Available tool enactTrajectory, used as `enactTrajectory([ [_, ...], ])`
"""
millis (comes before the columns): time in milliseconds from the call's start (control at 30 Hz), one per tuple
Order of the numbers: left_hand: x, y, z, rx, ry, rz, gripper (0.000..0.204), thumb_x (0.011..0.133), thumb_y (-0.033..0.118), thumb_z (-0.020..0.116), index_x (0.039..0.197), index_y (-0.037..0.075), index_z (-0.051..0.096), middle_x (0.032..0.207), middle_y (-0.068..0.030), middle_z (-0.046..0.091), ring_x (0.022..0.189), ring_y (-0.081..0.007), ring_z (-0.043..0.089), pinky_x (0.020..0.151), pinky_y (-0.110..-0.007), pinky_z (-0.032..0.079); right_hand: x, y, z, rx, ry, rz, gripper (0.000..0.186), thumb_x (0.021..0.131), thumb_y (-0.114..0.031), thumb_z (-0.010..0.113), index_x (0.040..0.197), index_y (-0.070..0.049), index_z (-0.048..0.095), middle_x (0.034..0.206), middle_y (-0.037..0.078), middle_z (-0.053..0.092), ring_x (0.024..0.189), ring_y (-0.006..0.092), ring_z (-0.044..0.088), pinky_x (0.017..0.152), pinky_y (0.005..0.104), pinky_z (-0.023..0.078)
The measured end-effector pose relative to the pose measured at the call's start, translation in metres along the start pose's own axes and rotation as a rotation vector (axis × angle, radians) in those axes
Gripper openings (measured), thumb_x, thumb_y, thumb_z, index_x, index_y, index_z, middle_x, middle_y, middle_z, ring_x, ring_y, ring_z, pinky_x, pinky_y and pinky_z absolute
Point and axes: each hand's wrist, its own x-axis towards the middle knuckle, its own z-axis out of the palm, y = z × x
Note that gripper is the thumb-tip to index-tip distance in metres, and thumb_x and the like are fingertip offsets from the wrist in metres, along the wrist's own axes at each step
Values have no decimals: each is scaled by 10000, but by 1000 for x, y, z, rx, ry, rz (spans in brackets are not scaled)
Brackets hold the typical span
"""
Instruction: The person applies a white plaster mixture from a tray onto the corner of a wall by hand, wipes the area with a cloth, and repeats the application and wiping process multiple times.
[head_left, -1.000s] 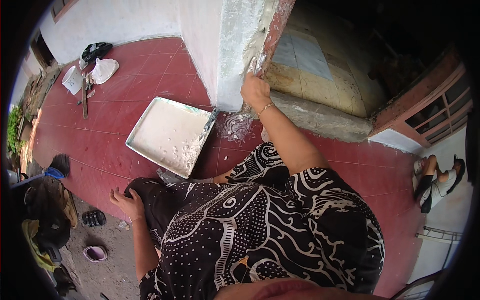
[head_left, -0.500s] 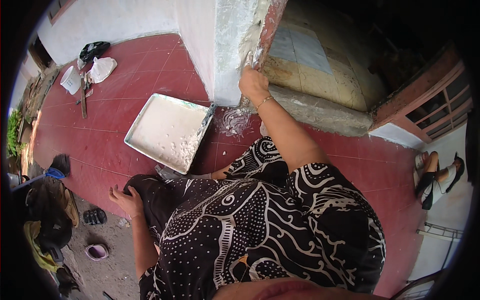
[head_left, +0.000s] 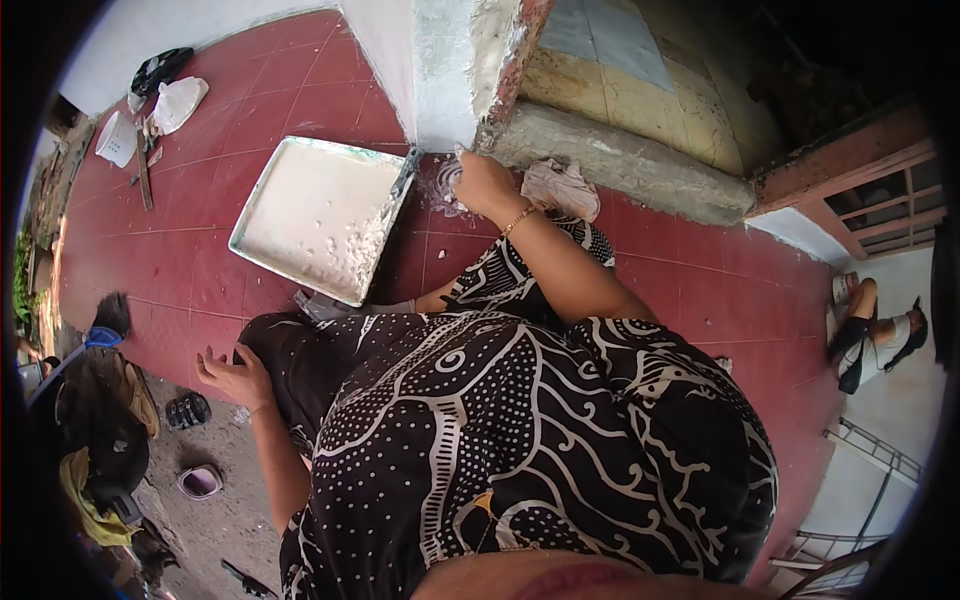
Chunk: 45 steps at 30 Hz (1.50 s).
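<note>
My right hand [head_left: 487, 187] is closed, low over the floor near the foot of the white wall corner [head_left: 447, 90]. Something whitish shows at its fingertips; whether it is paste or a small tool I cannot make out. Beneath and beside the fingers is a white smear [head_left: 440, 178] on the red tiles. To its left lies a shallow tray [head_left: 262, 193] of creamy white paste, lumpy toward its near right side. A crumpled pale cloth [head_left: 562, 190] rests just right of my right hand. My left hand [head_left: 242, 380] hangs by my left knee, fingers apart, holding nothing.
A raised concrete sill [head_left: 620, 160] borders the tiled room ahead. Far left are a white bucket [head_left: 117, 140], a white plastic bag [head_left: 180, 104] and a wooden stick [head_left: 145, 180]. A broom [head_left: 110, 325] and sandals [head_left: 188, 410] are at left. Another person [head_left: 868, 335] sits far right.
My right hand has come down from the wall's edge to near the floor smear. The view has shifted, bringing the pale cloth more fully into sight. My left hand stays open by the knee.
</note>
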Motion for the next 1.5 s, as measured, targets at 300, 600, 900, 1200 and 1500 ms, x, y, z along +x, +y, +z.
enactTrajectory([
  [300, 46, 122, 14, -268, -25, 320, 426, 831, 78, 640, 1212, -37, 486, 1325, -230, 364, 1005, -282, 506, 892, -398, 445, 6, 134, -110, 142, 249, 206, 344, 796, -155, 642, 1108, -11, 663, 972, 251, 670, 882, 342, 665, 798, 390, 508],
  [600, -31, 252, 88, -696, -748, 573, 227, 771, -9, 614, 993, 26, 588, 1093, -173, 563, 1002, -358, 567, 869, -405, 478, 41, 125, -34, 181, -121, 2, 355, 812, -190, 626, 1129, -34, 662, 977, 230, 678, 888, 337, 665, 798, 383, 513],
  [900, -29, 194, 52, -690, -766, 384, 204, 782, -38, 591, 980, 8, 582, 990, -142, 599, 744, -241, 627, 703, -320, 504, 69, 57, 72, -300, -229, 162, 358, 852, -169, 521, 1096, 60, 649, 1246, 251, 560, 1183, 334, 536, 978, 396, 445],
  [1200, 31, 57, 52, -726, -240, -280, 154, 881, 39, 601, 1025, -13, 598, 760, -47, 624, 635, -60, 544, 579, -203, 435, 50, 46, 100, -182, -188, 22, 440, 817, -176, 558, 1181, 70, 573, 1358, 257, 417, 1259, 400, 424, 1095, 428, 332],
  [1500, 29, 14, 77, -574, -120, -372, 253, 850, 71, 608, 1085, -22, 591, 640, -23, 584, 530, -53, 492, 462, -214, 350, -20, 21, 91, -287, -379, -428, 362, 744, -200, 716, 1017, 18, 620, 1161, 235, 533, 1083, 391, 549, 919, 456, 474],
])
